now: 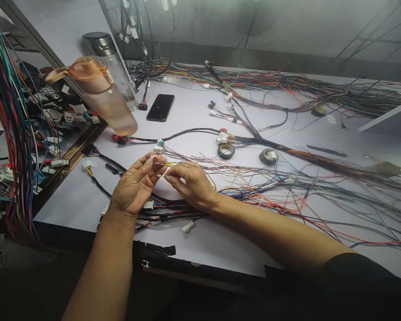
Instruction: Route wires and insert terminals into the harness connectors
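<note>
My left hand is closed on a small red and white connector, held between thumb and fingers above the white table. Thin wires, one of them yellow, run from the connector to the right. Close beside it, my right hand pinches a thin wire whose tip points toward the left fingers. Just behind the hands lies a white and light blue connector pair. Under and in front of my hands are black-wrapped cable branches, with a white connector near the table's front edge.
An orange-lidded bottle, a glass bottle and a phone stand or lie at the back left. Tape rolls lie beyond the hands. Loose wires spread rightward; a wire bundle hangs at left.
</note>
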